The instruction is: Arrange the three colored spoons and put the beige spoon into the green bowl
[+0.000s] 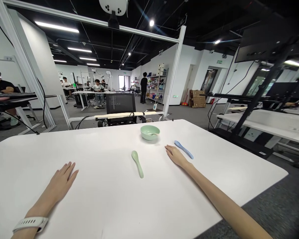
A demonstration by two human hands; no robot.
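My left hand lies flat on the left side of the white table, fingers stretched out, holding nothing. On the right, my right hand is reached forward with its fingers extended and nothing visible in it. Just beyond and beside it rests a blue spoon, apart from the fingers as far as I can see. A light green spoon lies between my hands, its bowl end pointing away from me. Farther back stands a green bowl; a pale piece, perhaps a spoon handle, shows at its right rim.
A metal frame rises behind the table's far edge, with a black mesh chair beyond it. Another desk with a dark stand is to the right. A person stands by shelves; several others sit at desks farther off.
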